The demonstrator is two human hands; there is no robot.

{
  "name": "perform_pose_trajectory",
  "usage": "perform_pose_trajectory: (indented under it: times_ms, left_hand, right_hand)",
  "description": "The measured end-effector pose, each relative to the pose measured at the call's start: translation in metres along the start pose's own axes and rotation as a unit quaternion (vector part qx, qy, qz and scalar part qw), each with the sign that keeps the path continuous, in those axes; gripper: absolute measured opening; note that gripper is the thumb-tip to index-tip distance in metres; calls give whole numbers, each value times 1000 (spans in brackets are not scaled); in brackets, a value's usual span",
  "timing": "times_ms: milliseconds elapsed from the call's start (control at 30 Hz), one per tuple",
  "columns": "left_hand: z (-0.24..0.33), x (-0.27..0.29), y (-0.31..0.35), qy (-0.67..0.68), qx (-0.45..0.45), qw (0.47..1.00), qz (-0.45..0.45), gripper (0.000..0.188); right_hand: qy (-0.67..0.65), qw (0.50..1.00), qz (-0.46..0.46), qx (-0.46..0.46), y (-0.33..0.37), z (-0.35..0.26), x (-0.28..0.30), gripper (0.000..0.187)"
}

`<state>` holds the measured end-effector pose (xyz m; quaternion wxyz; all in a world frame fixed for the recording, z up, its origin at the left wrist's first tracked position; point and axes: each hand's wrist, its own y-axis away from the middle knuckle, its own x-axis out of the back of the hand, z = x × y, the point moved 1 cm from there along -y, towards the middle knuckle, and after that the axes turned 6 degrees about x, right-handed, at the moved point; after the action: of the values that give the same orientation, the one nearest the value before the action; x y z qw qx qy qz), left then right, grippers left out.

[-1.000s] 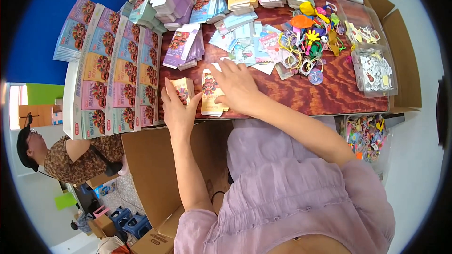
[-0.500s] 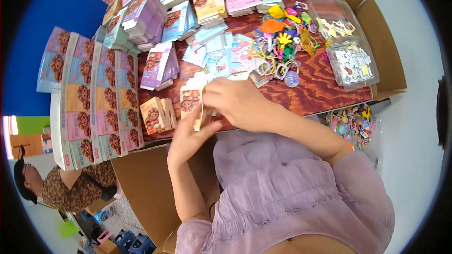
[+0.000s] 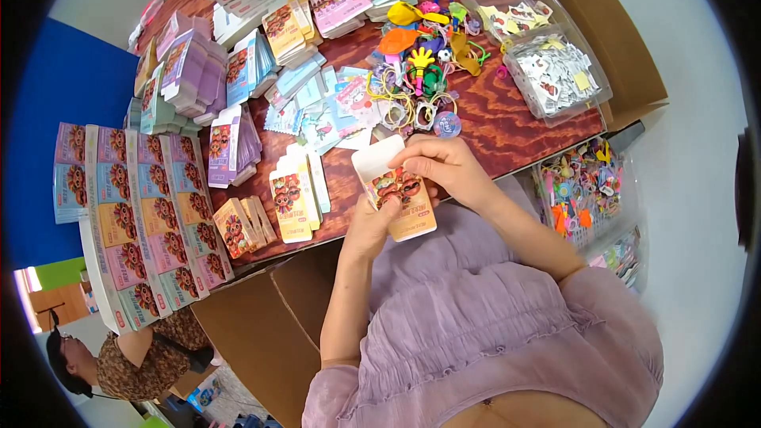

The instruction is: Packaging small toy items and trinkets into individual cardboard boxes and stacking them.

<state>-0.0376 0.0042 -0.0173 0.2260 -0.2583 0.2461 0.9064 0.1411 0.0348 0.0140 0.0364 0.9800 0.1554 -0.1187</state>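
Note:
A flat yellow-orange carton (image 3: 415,223) with cartoon figures is held up in front of my body, its white top flap (image 3: 376,158) standing open. My left hand (image 3: 368,227) grips the carton from the left, thumb across its printed front. At the flap's right edge, my right hand (image 3: 449,173) has thumb and fingers pinched together. The carton's back and whatever is inside are hidden. Left of my hands, a stack of similar yellow cartons (image 3: 292,210) lies on the table, beside smaller orange boxes (image 3: 240,226).
Purple cartons (image 3: 225,147), blue cartons (image 3: 244,70) and loose pale packets (image 3: 321,115) cover the left and middle. Small toys (image 3: 424,63) lie in a heap near a clear tub (image 3: 559,79). Display boxes (image 3: 131,222) line the left edge. A person (image 3: 135,364) is beyond.
My hands have moved from the yellow stack toward the right, carrying one carton. Its white flap now stands open, with my right fingers on it. The whole view has shifted.

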Motion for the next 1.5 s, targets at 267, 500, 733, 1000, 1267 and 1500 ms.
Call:
perform_pose_trajectory:
  times_ms: [267,500,733,1000,1267,1500]
  left_hand:
    - [13,-32,16,-180,-229,932,217,48]
    - [19,-2,22,-293,-162,921,201,46]
    - [28,-6,23,-262,-151,935,188,49]
    - [26,-9,23,-326,-111,920,188,56]
    - [20,-3,24,-264,-121,946,143,65]
    - [21,3,27,-293,-98,942,133,56]
  right_hand:
    - [-16,989,91,114,-1,13,4,21]
    - [60,994,-26,88,-3,14,10,13]
    - [346,893,55,282,-3,-8,-11,23]
    - [92,995,15,18,-4,3,-1,4]
    - [231,969,-37,83,-4,-2,6,11]
    - [224,961,-102,125,5,-3,12,19]
